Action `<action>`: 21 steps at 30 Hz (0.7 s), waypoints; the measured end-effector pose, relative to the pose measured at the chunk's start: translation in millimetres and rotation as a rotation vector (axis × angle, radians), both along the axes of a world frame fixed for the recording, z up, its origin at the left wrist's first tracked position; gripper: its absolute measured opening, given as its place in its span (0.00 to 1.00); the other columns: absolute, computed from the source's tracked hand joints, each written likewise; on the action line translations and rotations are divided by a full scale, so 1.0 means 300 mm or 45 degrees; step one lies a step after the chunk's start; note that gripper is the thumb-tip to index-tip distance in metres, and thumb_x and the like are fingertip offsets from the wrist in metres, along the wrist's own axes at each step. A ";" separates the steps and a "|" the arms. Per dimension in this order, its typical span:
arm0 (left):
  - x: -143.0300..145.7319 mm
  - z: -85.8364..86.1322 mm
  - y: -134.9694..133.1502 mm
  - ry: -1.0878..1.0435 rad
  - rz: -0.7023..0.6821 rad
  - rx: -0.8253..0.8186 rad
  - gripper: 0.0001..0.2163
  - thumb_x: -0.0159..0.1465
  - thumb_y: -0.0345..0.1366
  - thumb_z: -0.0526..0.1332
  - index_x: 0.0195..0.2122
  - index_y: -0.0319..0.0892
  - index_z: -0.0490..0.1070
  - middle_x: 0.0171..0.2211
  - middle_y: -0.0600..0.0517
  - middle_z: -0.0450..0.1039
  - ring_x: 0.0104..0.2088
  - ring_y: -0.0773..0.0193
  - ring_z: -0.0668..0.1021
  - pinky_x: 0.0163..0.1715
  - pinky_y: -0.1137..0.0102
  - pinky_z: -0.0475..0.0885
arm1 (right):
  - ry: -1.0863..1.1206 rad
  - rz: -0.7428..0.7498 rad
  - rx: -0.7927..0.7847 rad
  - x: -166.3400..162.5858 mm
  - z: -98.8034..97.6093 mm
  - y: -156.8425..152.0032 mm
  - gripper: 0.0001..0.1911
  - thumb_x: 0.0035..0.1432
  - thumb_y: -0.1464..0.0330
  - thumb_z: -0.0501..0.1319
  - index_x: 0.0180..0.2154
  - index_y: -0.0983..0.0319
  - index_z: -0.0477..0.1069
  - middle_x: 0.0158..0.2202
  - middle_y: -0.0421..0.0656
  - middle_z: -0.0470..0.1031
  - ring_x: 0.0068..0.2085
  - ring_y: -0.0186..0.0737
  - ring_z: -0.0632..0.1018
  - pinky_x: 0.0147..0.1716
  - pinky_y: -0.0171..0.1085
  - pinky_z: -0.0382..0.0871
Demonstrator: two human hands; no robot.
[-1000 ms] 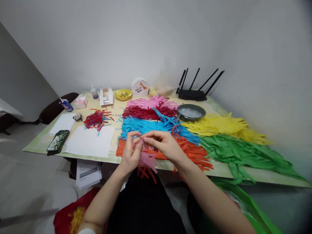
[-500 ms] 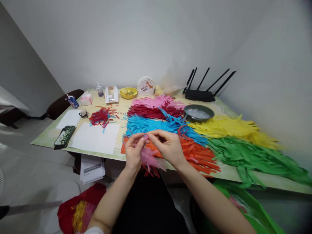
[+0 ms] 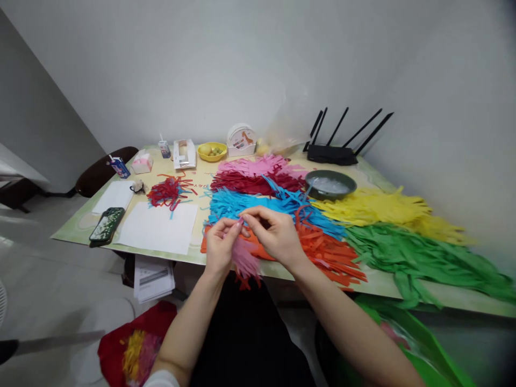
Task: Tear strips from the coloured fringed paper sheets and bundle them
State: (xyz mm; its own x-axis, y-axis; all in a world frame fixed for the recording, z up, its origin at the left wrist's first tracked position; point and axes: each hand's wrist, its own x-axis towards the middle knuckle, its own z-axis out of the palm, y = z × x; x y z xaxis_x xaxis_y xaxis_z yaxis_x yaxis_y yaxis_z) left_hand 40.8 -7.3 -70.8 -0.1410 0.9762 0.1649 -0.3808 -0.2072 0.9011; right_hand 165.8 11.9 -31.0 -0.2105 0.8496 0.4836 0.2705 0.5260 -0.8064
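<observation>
While both hands [image 3: 220, 252] [image 3: 280, 239] pinch, pink strips [image 3: 245, 257] hang narrower.

Left fingers [image 3: 233, 233] and right fingers [image 3: 255, 224] pinch close together.

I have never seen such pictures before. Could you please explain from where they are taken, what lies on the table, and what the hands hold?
There is no machine: these are one person's bare left hand and right hand, seen from a camera worn on the head, looking forward and down. Both hands pinch the top of a pink bundle of strips; orange-red ends show below it. On the table lie a pink pile, a dark red pile, a blue pile, an orange pile, a yellow pile and a green pile of strips. A dark bowl, a router and a phone are there too.
</observation>
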 end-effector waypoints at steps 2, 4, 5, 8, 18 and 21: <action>0.024 -0.002 -0.004 -0.017 0.027 0.002 0.13 0.57 0.45 0.68 0.26 0.40 0.70 0.22 0.54 0.73 0.27 0.67 0.75 0.36 0.71 0.70 | 0.068 -0.039 -0.007 -0.014 -0.006 0.001 0.11 0.61 0.63 0.58 0.33 0.62 0.75 0.23 0.40 0.75 0.21 0.32 0.71 0.23 0.32 0.66; 0.032 -0.013 -0.005 -0.019 0.042 -0.013 0.14 0.57 0.45 0.67 0.27 0.40 0.70 0.22 0.55 0.71 0.25 0.69 0.73 0.34 0.72 0.69 | 0.136 -0.070 -0.027 -0.028 -0.016 0.004 0.11 0.61 0.62 0.58 0.33 0.61 0.75 0.21 0.39 0.73 0.20 0.32 0.71 0.23 0.33 0.66; 0.018 -0.020 -0.001 0.012 0.038 -0.036 0.14 0.57 0.46 0.66 0.28 0.40 0.69 0.22 0.55 0.71 0.24 0.69 0.73 0.32 0.72 0.69 | 0.163 -0.066 -0.049 -0.031 -0.023 0.005 0.12 0.61 0.61 0.58 0.33 0.61 0.75 0.21 0.39 0.73 0.20 0.33 0.71 0.23 0.33 0.66; -0.148 -0.026 0.036 0.382 0.130 -0.143 0.15 0.59 0.49 0.62 0.31 0.40 0.68 0.22 0.55 0.70 0.21 0.69 0.71 0.27 0.72 0.68 | 0.245 0.069 -0.185 -0.009 -0.058 0.005 0.15 0.62 0.58 0.58 0.43 0.61 0.74 0.24 0.39 0.72 0.21 0.33 0.71 0.23 0.34 0.67; -0.828 0.116 0.304 1.534 0.784 -0.107 0.05 0.57 0.24 0.60 0.28 0.40 0.68 0.32 0.50 0.71 0.48 0.56 0.68 0.54 0.62 0.58 | 0.290 0.141 -0.545 0.125 -0.252 -0.037 0.17 0.62 0.56 0.57 0.48 0.58 0.71 0.25 0.39 0.71 0.21 0.35 0.71 0.21 0.35 0.69; -0.741 0.032 0.418 1.689 0.598 -0.063 0.04 0.57 0.27 0.62 0.26 0.39 0.70 0.35 0.51 0.75 0.48 0.59 0.69 0.56 0.64 0.58 | 0.235 0.118 -0.554 0.133 -0.262 -0.048 0.17 0.62 0.56 0.57 0.48 0.58 0.72 0.25 0.40 0.72 0.21 0.36 0.72 0.22 0.35 0.70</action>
State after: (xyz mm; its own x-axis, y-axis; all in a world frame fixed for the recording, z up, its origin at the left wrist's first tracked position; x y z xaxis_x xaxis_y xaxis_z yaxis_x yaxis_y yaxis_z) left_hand -181.6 117.9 -61.3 -0.2199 0.8909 0.3975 0.8405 -0.0338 0.5407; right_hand 205.8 -2.6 -109.5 -0.2388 0.9632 0.1234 0.0700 0.1439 -0.9871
